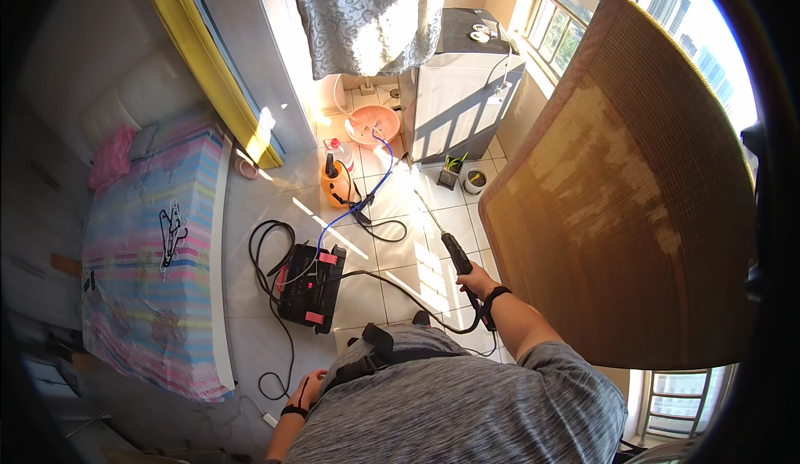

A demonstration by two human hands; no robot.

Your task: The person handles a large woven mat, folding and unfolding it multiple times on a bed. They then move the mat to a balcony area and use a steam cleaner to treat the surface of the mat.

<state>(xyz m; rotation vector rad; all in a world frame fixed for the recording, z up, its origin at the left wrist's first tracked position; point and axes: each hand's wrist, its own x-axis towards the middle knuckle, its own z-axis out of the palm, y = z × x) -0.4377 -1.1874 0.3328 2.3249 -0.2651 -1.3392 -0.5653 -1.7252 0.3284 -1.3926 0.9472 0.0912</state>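
My right hand point(480, 281) is wrapped around the grip of a black spray gun point(457, 253). A thin metal lance point(430, 209) runs from the gun's front end, pointing away from me over the floor. A thick black hose point(400, 288) links the gun to a black machine case point(310, 286) with red latches, which lies on the tiles. My left hand point(308, 385) hangs by my waist; its fingers are partly hidden by my shirt. To my right, a large woven mat point(615, 170) stands upright, with lighter, uneven patches across its surface.
Ahead are an orange pump sprayer point(334, 184), a plastic bottle point(340, 153) and a pink basin point(374, 120) with a blue tube point(382, 180). Two potted plants point(475, 181) stand before a washing machine point(461, 105). Cables loop on the floor. A bed point(156, 258) is left; curtain-like fabric point(369, 20) hangs ahead.
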